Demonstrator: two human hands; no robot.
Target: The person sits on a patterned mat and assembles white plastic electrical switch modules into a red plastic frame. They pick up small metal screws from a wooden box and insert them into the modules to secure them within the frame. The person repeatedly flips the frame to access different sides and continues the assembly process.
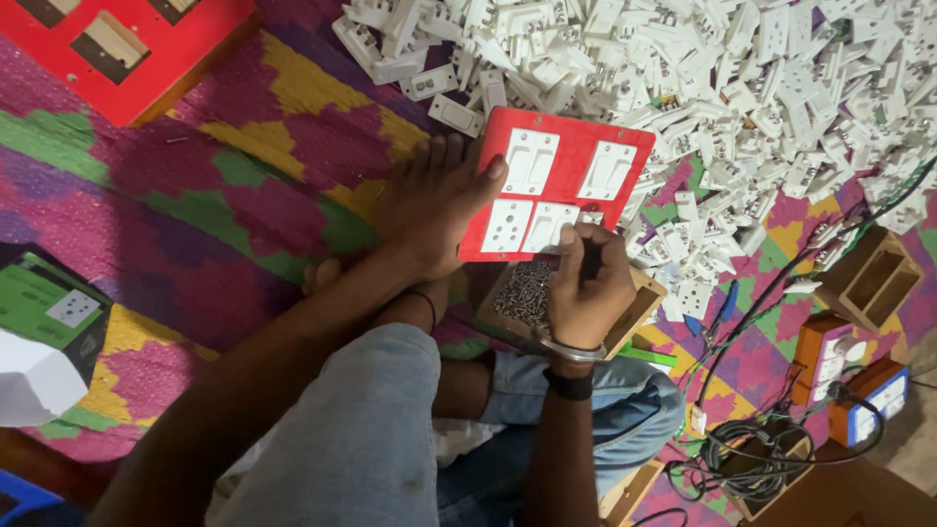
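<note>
A red panel point(571, 146) fitted with white switches and sockets lies tilted in front of me on the mat. My left hand point(434, 205) rests flat at its left edge, with the thumb pressing on the red face. My right hand point(586, 288) is closed around a dark-handled screwdriver point(591, 256), which points at the panel's lower edge beside the bottom sockets. Just under that hand sits a shallow wooden box point(646, 301) holding several small metal screws point(525, 289). My knees, in blue jeans, fill the bottom of the view.
A large pile of white switch and socket parts point(771, 88) covers the top right. Another red panel point(146, 49) lies at top left and a green carton point(44, 303) at left. Wooden boxes point(874, 278), orange boxes point(830, 356) and coiled cables point(752, 459) crowd the right.
</note>
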